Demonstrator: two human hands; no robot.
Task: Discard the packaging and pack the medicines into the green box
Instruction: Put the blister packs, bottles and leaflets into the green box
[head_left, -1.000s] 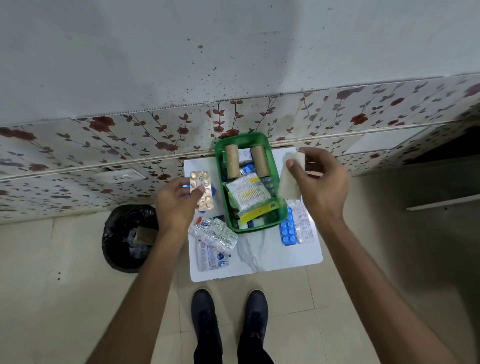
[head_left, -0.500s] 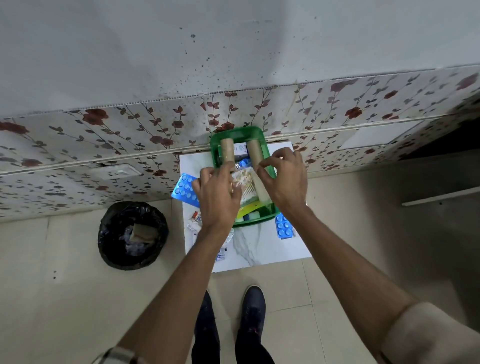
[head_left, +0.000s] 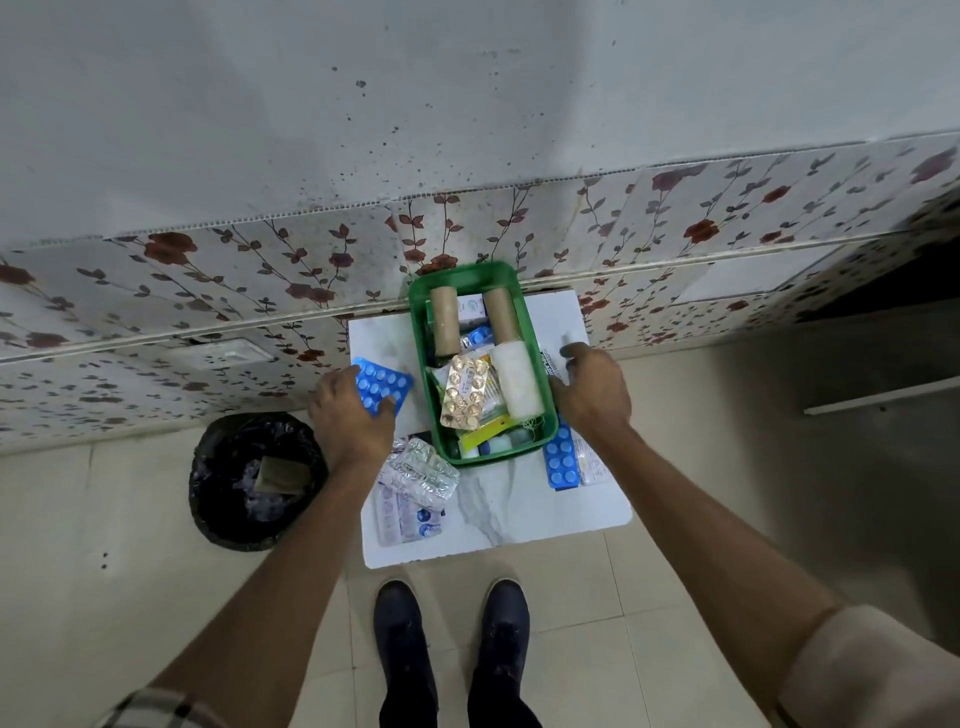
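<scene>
The green box (head_left: 470, 273) stands at the back of a small white marble table (head_left: 545, 519). Inside lie two brown rolls, a gold blister pack (head_left: 465, 392), a white gauze roll (head_left: 517, 382) and other packets. My left hand (head_left: 348, 415) is left of the box, its fingers closed over a blue blister pack (head_left: 387, 379) at the table's left edge. On the other side of the box, my right hand (head_left: 592, 392) rests low over a white printed packet (head_left: 550, 364); its grip is hidden.
Silver blister packs (head_left: 421, 470) and white sachets (head_left: 405, 519) lie at the table's front left. Another blue blister pack (head_left: 560, 462) and a white strip (head_left: 589, 462) lie front right. A black-lined bin (head_left: 254, 478) holding cardboard stands on the floor to the left. A floral wall is close behind.
The gold blister pack and the white gauze roll went from my hands into the green box. Both hands then left the box, the left to the blue blister pack, the right to the box's right side.
</scene>
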